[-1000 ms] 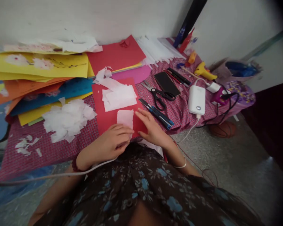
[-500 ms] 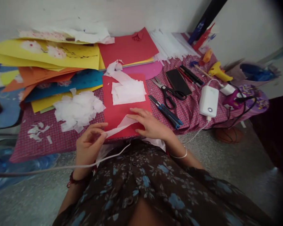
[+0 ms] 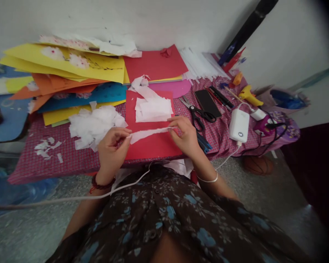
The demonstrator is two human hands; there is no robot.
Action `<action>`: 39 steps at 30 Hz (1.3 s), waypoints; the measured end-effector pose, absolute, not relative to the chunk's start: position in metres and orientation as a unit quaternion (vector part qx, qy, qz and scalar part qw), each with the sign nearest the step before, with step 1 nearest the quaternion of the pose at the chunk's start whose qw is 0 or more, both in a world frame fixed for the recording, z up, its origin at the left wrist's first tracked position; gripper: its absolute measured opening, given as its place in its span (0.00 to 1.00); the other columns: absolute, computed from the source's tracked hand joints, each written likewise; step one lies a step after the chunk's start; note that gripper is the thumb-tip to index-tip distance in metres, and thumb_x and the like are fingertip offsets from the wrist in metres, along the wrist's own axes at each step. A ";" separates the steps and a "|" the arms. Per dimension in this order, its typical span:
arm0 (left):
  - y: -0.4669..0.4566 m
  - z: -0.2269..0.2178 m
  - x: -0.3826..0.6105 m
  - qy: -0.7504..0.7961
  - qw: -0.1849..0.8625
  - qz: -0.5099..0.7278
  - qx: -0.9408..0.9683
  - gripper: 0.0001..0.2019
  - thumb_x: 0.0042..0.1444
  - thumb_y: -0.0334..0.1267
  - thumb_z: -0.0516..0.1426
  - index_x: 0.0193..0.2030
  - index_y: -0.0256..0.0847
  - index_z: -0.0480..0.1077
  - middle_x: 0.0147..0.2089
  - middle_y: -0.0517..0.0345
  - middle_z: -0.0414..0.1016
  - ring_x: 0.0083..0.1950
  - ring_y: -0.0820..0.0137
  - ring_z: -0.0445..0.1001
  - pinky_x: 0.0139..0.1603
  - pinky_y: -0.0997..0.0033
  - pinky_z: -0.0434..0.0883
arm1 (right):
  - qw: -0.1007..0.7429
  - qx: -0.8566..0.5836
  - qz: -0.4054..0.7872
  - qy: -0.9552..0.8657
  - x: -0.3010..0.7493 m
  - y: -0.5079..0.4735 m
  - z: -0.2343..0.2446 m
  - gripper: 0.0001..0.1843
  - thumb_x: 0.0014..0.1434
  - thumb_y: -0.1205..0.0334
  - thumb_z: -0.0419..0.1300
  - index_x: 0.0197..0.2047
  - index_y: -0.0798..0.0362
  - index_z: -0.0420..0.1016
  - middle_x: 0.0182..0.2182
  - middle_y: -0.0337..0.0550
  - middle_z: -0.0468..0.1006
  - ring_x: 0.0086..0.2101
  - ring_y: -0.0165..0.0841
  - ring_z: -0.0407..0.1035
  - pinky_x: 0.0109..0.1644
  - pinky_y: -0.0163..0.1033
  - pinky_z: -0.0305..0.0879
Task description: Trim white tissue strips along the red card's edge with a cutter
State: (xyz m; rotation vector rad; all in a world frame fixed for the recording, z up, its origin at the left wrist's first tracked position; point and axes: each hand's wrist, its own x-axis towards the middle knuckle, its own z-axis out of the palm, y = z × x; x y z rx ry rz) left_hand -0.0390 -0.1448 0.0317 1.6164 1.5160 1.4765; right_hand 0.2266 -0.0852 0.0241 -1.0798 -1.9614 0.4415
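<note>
A narrow strip of white tissue paper [image 3: 149,134] is stretched between my two hands, over a red sheet of paper [image 3: 148,150]. My left hand [image 3: 113,149] pinches its left end between thumb and forefinger. At the other end my right hand [image 3: 183,135] pinches it the same way. Just beyond the strip, a flat stack of white tissue pieces [image 3: 153,110] lies on the red sheet, with a crumpled tissue strip [image 3: 142,87] trailing from its top. To the left of the sheet is a loose heap of white tissue squares [image 3: 94,122].
Right of the sheet lie black-handled scissors [image 3: 199,115], a blue cutter [image 3: 204,143] partly behind my right hand, a phone [image 3: 207,104] and pens [image 3: 221,96]. A white power bank [image 3: 239,125] trails a cable [image 3: 79,197] across my lap. Coloured papers [image 3: 98,67] pile up at the back left.
Both hands have lifted the tissue strip away from the sheet's near edge, towards the stack. The right fingers, earlier spread over the strip, now pinch its end, and the strip is pulled straighter.
</note>
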 end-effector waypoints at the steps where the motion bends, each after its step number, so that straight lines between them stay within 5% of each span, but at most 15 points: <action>1: -0.145 0.031 -0.038 0.545 0.213 0.524 0.619 0.04 0.65 0.38 0.62 0.38 0.45 0.75 0.47 0.54 0.83 0.50 0.62 0.81 0.56 0.59 0.77 | 0.422 -0.429 0.161 -0.782 0.234 -0.089 0.025 0.08 0.66 0.68 0.60 0.41 0.44 0.75 0.50 0.45 0.86 0.52 0.45 0.78 0.61 0.57 0.71; 7: -0.159 0.005 -0.040 0.540 0.155 0.373 0.739 0.06 0.64 0.38 0.60 0.35 0.47 0.77 0.59 0.51 0.83 0.63 0.53 0.78 0.68 0.46 0.70 | 0.343 -0.419 0.198 -0.817 0.262 -0.116 -0.002 0.12 0.60 0.72 0.59 0.40 0.44 0.76 0.49 0.45 0.87 0.52 0.45 0.79 0.59 0.56 0.70; 16: -0.170 -0.001 -0.042 0.556 0.224 0.310 0.738 0.10 0.66 0.42 0.60 0.33 0.48 0.78 0.42 0.56 0.86 0.46 0.57 0.80 0.55 0.52 0.71 | 0.333 -0.433 0.225 -0.807 0.267 -0.128 -0.015 0.11 0.63 0.72 0.61 0.42 0.45 0.80 0.46 0.42 0.88 0.49 0.43 0.80 0.56 0.53 0.67; 19: -0.169 0.000 -0.040 0.586 0.252 0.330 0.696 0.07 0.65 0.42 0.61 0.45 0.47 0.81 0.43 0.56 0.85 0.46 0.58 0.81 0.53 0.56 0.72 | 0.342 -0.457 0.227 -0.789 0.265 -0.129 -0.013 0.09 0.68 0.68 0.60 0.42 0.45 0.81 0.45 0.43 0.87 0.47 0.43 0.79 0.55 0.53 0.67; 24: -0.164 0.001 -0.034 0.613 0.283 0.345 0.652 0.23 0.62 0.41 0.64 0.64 0.43 0.76 0.44 0.57 0.83 0.44 0.62 0.81 0.55 0.58 0.74 | 0.329 -0.515 0.204 -0.765 0.258 -0.127 -0.012 0.06 0.70 0.61 0.62 0.39 0.47 0.79 0.42 0.46 0.84 0.45 0.44 0.77 0.52 0.53 0.68; 31: -0.156 0.006 -0.028 0.646 0.262 0.321 0.641 0.19 0.62 0.40 0.62 0.60 0.44 0.78 0.38 0.60 0.79 0.37 0.66 0.77 0.45 0.65 0.74 | 0.351 -0.537 0.181 -0.745 0.250 -0.126 -0.013 0.11 0.70 0.61 0.61 0.33 0.47 0.72 0.41 0.46 0.83 0.43 0.44 0.76 0.49 0.54 0.70; 39: -0.153 0.013 -0.028 0.638 0.289 0.291 0.652 0.24 0.59 0.41 0.65 0.63 0.42 0.78 0.38 0.60 0.78 0.36 0.67 0.75 0.47 0.64 0.74 | 0.348 -0.561 0.195 -0.725 0.243 -0.128 -0.008 0.15 0.66 0.62 0.64 0.29 0.46 0.65 0.39 0.44 0.81 0.42 0.43 0.75 0.51 0.54 0.69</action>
